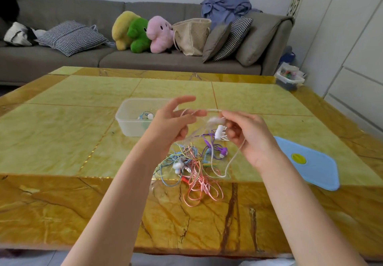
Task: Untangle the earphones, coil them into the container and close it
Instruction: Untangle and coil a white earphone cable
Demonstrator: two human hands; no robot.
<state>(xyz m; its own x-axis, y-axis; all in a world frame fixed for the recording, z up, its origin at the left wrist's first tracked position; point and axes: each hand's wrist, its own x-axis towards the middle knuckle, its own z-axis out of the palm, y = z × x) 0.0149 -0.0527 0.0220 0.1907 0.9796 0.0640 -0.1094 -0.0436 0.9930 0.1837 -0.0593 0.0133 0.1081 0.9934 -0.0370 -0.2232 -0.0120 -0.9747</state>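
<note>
A tangle of coloured earphones (190, 166) lies on the yellow table (62, 133) near its front edge, with pink, blue, yellow and purple cables. Above it my left hand (174, 120) and my right hand (246, 135) are raised. A white earphone cable (232, 160) is looped over my left fingers and pinched by my right fingertips, its white earbuds (219, 132) hanging between the hands. The clear plastic container (132, 118) stands behind my left hand and holds a coiled blue earphone. The blue lid (308, 162) lies flat at the right.
A grey sofa (62, 58) with cushions, plush toys and a straw bag runs behind the table. A small plastic box (289, 78) with small items sits by the table's far right corner. White cabinets (352, 58) stand on the right.
</note>
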